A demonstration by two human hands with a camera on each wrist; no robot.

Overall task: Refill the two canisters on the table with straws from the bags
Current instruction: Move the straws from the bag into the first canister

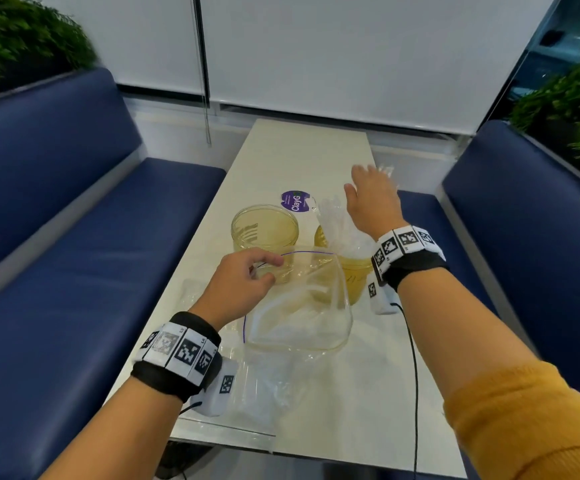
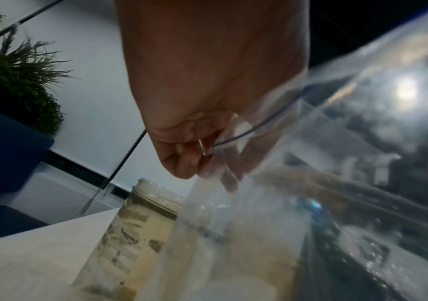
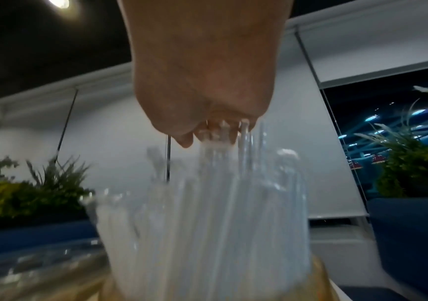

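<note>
White rectangular table [image 1: 302,150] running from near to far between two benches. Dark blue padded bench seat [image 1: 73,271] along the left; matching dark blue padded bench [image 1: 524,209] along the right. Green leafy planter foliage [image 1: 14,39] above the left bench back; green foliage with pale grass plumes [image 1: 579,95] above the right bench back. White roller blinds [image 1: 333,53] across the far wall, with a thin hanging pull cord [image 1: 206,95] left of centre. Round purple sticker with white lettering "ClayG" [image 1: 294,201] lying flat on the table, towards its middle. Dark window with blue light spots [image 3: 388,130] at the far right.
</note>
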